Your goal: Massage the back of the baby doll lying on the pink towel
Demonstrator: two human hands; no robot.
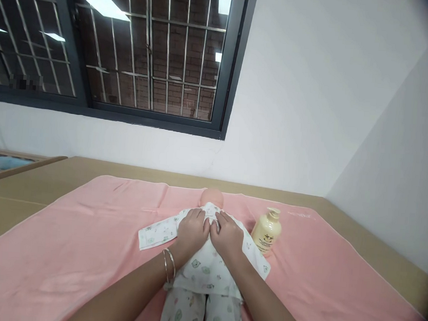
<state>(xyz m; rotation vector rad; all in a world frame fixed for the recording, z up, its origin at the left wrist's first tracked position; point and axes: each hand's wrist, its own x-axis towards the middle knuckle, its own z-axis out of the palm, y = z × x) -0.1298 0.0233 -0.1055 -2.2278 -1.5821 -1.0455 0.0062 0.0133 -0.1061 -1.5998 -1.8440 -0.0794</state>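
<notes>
Baby doll (207, 258) is lying on its back in the middle of the pink towel (83, 249), right under both hands. Left hand (193, 229) & right hand (228, 236) are resting palm-down on the doll's chest, side by side, thumbs nearly touching at the centre front of the top. Fingers (195, 217) are curling a bit over the cloth near the collar; can't tell whether they're pinching fabric or just pressing flat. Left wrist is wearing two thin bangles (169, 265).

Doll is wearing a white top & matching trousers w/ small green animal print. One sleeve is sticking out flat toward the left of the view, the other is spreading out on the right side, partly under the right forearm. Bare, peach-coloured head (212, 197) is showing just beyond the fingertips.

Long axis is running straight away from the person: head pointing toward the far wall & the window (108, 45), legs pointing back toward the camera, running out of the bottom edge.

Cream pump bottle (267, 229) is standing upright on the towel just beside the doll's right-side sleeve, near the right hand but not touching it. Towel is lying over a tan tabletop (21, 186).
</notes>
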